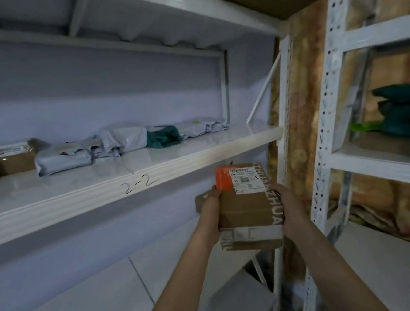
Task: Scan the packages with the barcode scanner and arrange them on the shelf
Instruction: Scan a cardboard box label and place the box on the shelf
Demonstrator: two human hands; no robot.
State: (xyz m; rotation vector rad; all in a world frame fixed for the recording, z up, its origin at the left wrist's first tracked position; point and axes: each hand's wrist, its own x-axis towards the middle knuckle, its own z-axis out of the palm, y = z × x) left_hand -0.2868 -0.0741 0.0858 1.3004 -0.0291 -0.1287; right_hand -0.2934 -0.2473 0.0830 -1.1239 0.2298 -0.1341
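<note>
I hold a brown cardboard box [245,210] with both hands, below the front edge of the white shelf [133,182] marked "2-2". The box has an orange patch and a white barcode label on top and printed tape down its right side. My left hand [211,202] grips its left side, my right hand [286,204] grips its right side. Part of another brown box [199,204] shows behind my left hand. No barcode scanner is in view.
Along the back of the 2-2 shelf lie a brown box [12,159], several grey mailer bags [63,160] and a green bag [163,140]. A second white rack [322,113] stands on the right, holding stacked green bags [401,112]. Lower shelf boards lie below my arms.
</note>
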